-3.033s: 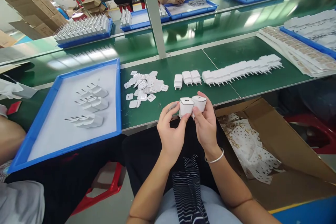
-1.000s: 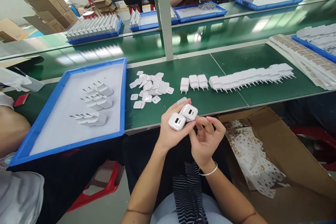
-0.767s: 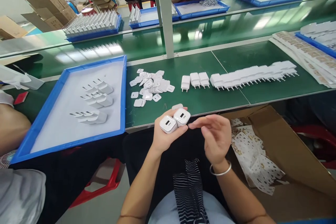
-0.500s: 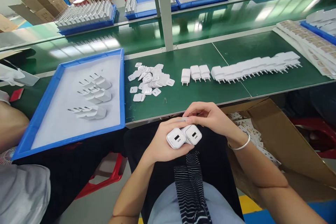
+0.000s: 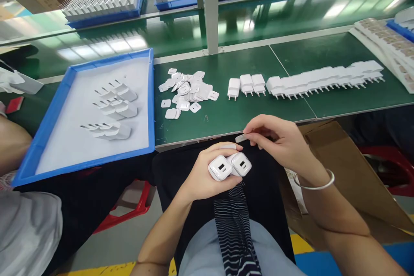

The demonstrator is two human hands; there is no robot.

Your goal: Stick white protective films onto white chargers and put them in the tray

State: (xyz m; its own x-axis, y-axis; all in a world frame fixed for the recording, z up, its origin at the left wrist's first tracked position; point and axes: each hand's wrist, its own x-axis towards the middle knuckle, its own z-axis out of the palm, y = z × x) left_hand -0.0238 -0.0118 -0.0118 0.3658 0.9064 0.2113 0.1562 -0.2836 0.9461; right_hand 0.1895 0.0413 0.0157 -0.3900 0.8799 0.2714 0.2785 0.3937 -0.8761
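Observation:
Two white chargers (image 5: 220,168) sit side by side in my left hand (image 5: 202,172), their port faces turned up toward me. A further white piece shows under its fingers. My right hand (image 5: 274,140) pinches a small white cap (image 5: 241,138) just above and right of the chargers, apart from them. Beyond my hands, a loose pile of white caps (image 5: 194,90) lies on the green table (image 5: 226,123). To its right stand a few chargers (image 5: 246,84) and a long row of chargers (image 5: 323,79), prongs toward me.
At the left, a blue-rimmed tray (image 5: 151,108) holds several chargers, prongs up. A person's arm (image 5: 13,144) is beside it. A metal post (image 5: 211,13) rises behind the caps. A cardboard box (image 5: 349,172) stands below the table at the right.
My right hand has moved right, away from my left hand, with the small cap now visible in its fingertips. The view has shifted slightly, and my left hand still holds the chargers.

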